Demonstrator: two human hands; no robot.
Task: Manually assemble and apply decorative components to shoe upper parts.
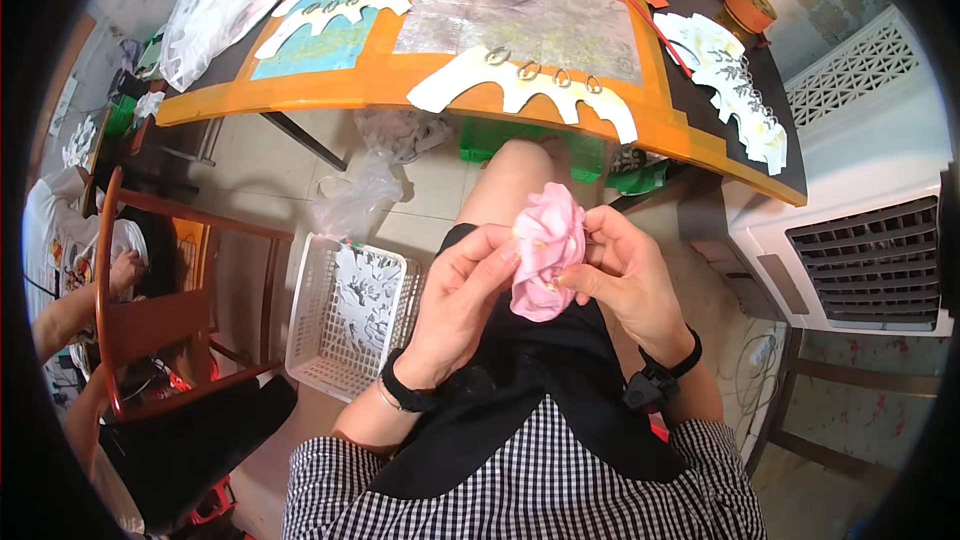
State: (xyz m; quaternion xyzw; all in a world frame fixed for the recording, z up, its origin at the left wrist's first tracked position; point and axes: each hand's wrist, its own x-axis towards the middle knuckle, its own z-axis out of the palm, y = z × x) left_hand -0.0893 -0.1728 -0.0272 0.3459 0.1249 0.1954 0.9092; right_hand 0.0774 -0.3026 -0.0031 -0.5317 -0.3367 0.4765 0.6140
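Observation:
Above my lap, a crumpled piece of pink cloth with a few small yellowish marks is held up between my two hands. My left hand pinches its left side between thumb and fingers. On the other side, the thumb and fingertips of my right hand close on the right edge. Just beyond, a pale scalloped strip with several metal rings lies at the table's near edge.
An orange-edged table spans the far side, carrying more ringed strips. A white plastic basket with grey-white pieces stands left of my legs, near a wooden chair and another person. To the right is a white air cooler.

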